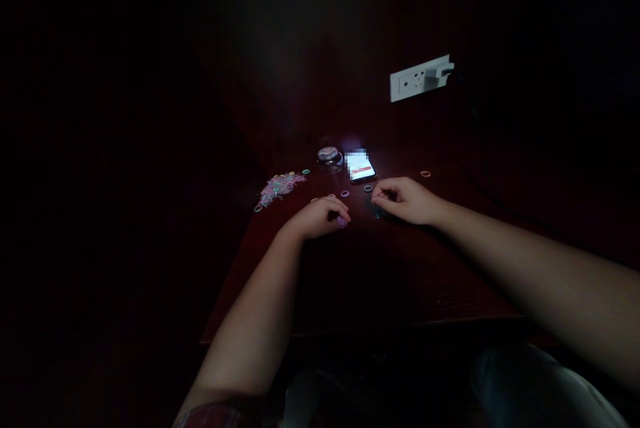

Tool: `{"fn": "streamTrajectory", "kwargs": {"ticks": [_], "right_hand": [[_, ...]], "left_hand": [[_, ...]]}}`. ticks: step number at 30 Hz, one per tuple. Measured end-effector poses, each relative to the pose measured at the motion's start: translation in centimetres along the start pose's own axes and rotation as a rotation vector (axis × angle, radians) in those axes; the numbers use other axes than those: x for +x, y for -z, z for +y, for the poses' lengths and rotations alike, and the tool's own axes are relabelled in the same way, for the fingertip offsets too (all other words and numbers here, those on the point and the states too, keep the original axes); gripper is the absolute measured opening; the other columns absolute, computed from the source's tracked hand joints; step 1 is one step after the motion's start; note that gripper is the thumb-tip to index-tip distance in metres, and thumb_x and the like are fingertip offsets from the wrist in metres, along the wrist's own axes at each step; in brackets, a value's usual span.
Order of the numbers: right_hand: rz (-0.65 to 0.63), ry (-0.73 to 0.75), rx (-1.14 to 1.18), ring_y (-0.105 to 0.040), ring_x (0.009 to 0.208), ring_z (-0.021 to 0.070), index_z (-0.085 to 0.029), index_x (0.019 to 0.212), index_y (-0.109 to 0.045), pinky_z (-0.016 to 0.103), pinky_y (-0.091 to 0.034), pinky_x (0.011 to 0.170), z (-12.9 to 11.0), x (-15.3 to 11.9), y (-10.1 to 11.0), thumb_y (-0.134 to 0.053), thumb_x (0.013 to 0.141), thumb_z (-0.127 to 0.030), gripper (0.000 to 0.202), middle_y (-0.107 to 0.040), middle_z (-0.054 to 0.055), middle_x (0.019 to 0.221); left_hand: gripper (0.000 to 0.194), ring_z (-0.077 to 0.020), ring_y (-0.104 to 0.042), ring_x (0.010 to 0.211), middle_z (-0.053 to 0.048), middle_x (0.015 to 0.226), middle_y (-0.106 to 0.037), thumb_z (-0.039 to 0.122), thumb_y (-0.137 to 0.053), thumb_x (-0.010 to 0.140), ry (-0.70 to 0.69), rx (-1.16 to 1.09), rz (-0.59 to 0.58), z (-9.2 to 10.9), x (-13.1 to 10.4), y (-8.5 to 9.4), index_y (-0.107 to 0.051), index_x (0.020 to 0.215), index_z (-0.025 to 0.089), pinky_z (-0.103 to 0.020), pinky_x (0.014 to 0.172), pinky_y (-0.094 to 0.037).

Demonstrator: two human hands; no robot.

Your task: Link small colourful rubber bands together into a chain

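My left hand [323, 216] rests on the dark red table [380, 281] with curled fingers. Small purple hair ties [342, 222] show at its fingertips. Across from it, my right hand [403, 200] is closed in a pinch; whatever sits between its fingertips is too dark to make out. Dark bluish hair ties [377, 215] lie just under that hand. One grey-blue hair tie [369, 189] is beside its knuckles, and a single purple hair tie [345, 194] lies between the two hands, farther back.
A heap of pastel hair ties [280, 188] lies at the left table edge. Behind the hands stand a round clear jar [330, 159] and a lit phone [361, 167]. An orange hair tie [425, 174] lies to the right. A wall socket [419, 79] holds a plug.
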State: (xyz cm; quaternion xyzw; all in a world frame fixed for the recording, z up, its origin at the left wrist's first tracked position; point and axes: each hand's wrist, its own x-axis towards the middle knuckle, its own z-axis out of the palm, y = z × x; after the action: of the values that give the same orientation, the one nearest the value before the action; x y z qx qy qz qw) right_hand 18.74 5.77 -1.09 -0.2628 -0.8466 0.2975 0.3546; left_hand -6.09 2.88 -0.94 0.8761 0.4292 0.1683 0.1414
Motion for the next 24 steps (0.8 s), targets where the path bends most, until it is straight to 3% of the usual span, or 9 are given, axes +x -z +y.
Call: {"fn": "streamTrajectory", "kwargs": {"ticks": [24], "right_hand": [[-0.012,-0.016,0.008,-0.048,0.061,0.0122,-0.015,0.075,-0.060,0.026,-0.040,0.058,-0.10,0.02,-0.05,-0.054,0.082,-0.033,0.020,-0.056,0.002,0.066]], "left_hand": [[0.010,-0.0171,-0.061,0.101,-0.005,0.104,-0.067,0.021,-0.065,0.075,-0.037,-0.024,0.027,-0.27,0.06,-0.21,-0.073,0.082,0.021,-0.038,0.104,-0.039]]}}
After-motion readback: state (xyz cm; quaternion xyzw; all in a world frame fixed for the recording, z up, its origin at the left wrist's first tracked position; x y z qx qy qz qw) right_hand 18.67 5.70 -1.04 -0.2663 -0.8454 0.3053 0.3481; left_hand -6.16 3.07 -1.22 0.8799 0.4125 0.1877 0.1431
